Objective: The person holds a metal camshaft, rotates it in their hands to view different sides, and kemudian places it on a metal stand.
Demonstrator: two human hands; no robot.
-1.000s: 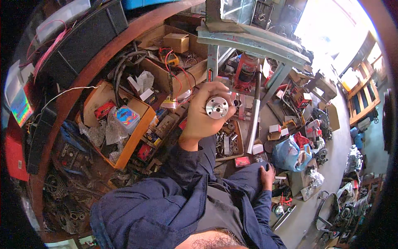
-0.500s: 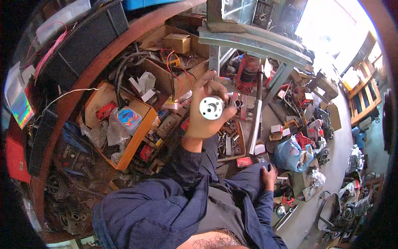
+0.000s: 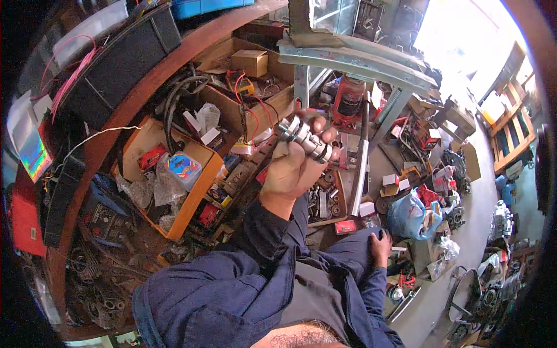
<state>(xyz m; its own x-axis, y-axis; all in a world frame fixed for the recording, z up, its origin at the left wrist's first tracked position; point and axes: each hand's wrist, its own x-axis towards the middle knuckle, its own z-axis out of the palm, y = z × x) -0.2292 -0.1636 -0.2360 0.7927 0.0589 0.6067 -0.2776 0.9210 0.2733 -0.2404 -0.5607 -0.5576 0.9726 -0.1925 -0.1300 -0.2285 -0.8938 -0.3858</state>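
Raised in front of my chest, my left hand (image 3: 293, 168) is closed around a short, shiny metal camshaft (image 3: 306, 140). The shaft lies tilted across my fingers, with its stepped lobes showing and a darker ring near the lower right end. On my right thigh lies my right hand (image 3: 380, 246), holding nothing, its fingers loosely stretched over the trouser cloth.
A tray of loose metal parts (image 3: 325, 200) lies beyond my knees, with a small red box (image 3: 345, 227) beside it. An orange-sided carton (image 3: 194, 203) stands left. Further off are a red bottle jack (image 3: 349, 98), a metal frame (image 3: 354, 58) and a blue plastic bag (image 3: 406, 214).
My left hand has turned the camshaft from its round, holed end face to a side view, and its fingers have shifted around it. The right hand stays on the thigh.
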